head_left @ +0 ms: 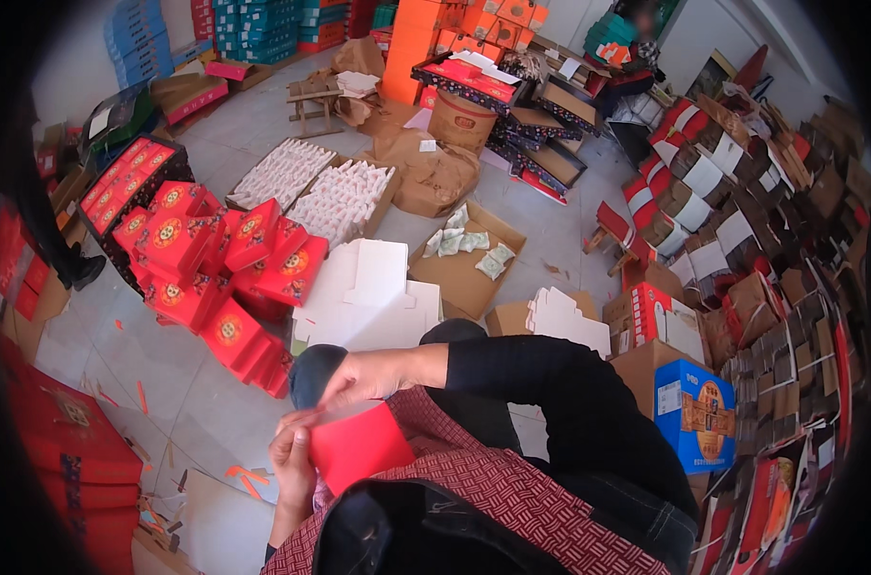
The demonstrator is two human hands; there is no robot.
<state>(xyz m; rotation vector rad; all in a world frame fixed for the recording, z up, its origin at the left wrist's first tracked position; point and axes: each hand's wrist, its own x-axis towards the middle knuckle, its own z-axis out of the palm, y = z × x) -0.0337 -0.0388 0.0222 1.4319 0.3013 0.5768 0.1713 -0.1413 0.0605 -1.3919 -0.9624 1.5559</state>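
Over my lap, a small red cardboard box (361, 448) shows its pale inside along the upper edge. My left hand (292, 448) grips its left side, thumb on the front. My right hand (364, 374) reaches across from the right, its fingers bent at the box's upper left edge; the fingertips are partly hidden. Just beyond my knees lies a stack of flat white box blanks (364, 302). To its left is a heap of closed red gift boxes (227, 331). A shallow carton (459, 283) beyond holds several wrapped packets (466, 241).
Two trays of white packets (340, 199) lie past the red boxes. A blue box (694, 414) stands by my right elbow, near stacks of bundled cardboard (790, 383). A person's leg (47, 220) shows at far left; another person (632, 57) sits at the back right.
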